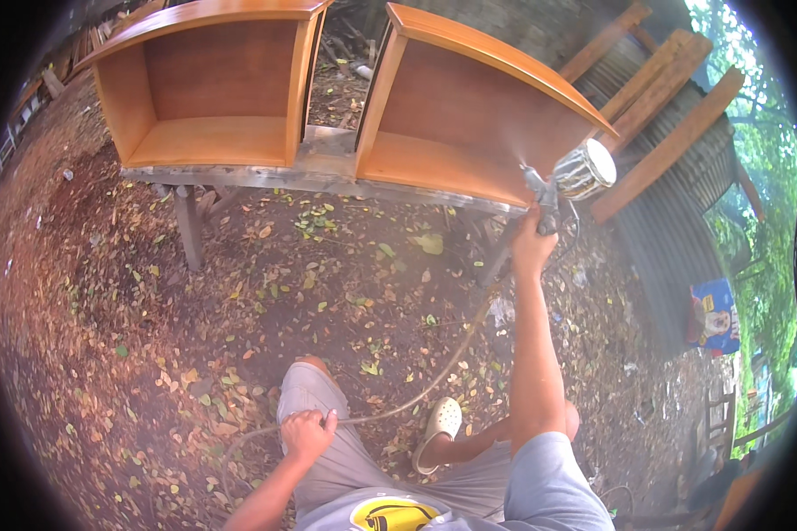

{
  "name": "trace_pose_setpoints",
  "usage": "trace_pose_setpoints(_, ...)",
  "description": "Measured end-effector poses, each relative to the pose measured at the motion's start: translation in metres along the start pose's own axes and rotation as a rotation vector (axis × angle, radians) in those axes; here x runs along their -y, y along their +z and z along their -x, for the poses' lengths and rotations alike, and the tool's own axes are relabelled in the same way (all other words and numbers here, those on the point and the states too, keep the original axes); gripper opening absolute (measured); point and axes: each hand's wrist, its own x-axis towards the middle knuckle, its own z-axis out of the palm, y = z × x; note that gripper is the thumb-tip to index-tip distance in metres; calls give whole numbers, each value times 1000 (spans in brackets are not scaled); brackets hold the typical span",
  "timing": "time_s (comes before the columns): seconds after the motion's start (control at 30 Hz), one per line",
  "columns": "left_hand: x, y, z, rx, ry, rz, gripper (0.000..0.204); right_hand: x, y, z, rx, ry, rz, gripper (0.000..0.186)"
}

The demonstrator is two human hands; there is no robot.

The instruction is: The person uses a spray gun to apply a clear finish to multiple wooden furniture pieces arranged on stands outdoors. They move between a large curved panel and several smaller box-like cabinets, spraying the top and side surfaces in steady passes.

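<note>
My right hand reaches far forward, fingers wrapped round the handle of a spray gun. A paint-streaked cup is fixed to the gun, and a fine mist shows at its nozzle. The nozzle points into the right-hand wooden drawer, an open box with a varnished orange-brown finish. A similar drawer stands to its left, with a gap between them. Close to my thigh, my left hand is closed round the air hose, which curves up toward my right arm.
Both drawers rest on a rough wooden bench with splayed legs. Fallen leaves cover the dirt ground. Timber beams and corrugated sheets lean at the right, near a blue printed sack. The hose crosses before my legs.
</note>
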Motion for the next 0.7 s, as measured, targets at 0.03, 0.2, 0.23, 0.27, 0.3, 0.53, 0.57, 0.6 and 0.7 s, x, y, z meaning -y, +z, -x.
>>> trace_pose_setpoints(0.03,-1,0,-1,-7,10,6,39,1,4,5,38,-16,-3,22)
trace_pose_setpoints(0.2,-3,2,-2,-8,28,-6,39,7,30,27,253,-126,-34,19)
trace_pose_setpoints(0.23,-2,3,-1,-5,18,-14,40,17,37,34,294,-47,-90,17)
trace_pose_setpoints(0.27,-2,3,-1,-2,8,-21,41,28,43,40,334,32,-146,17)
trace_pose_setpoints(0.3,-1,3,0,-4,13,-21,41,34,43,43,368,110,-197,17)
trace_pose_setpoints(0.53,-1,0,-1,3,18,-19,39,3,27,20,88,-95,67,19)
trace_pose_setpoints(0.57,-3,-2,-2,-2,24,-21,39,-3,20,15,59,-85,62,21)
trace_pose_setpoints(0.6,-3,-3,-2,-4,18,-21,39,-6,15,11,32,-74,53,23)
trace_pose_setpoints(0.7,-2,-3,-2,-3,14,-11,38,-20,-5,-9,-56,-177,135,29)
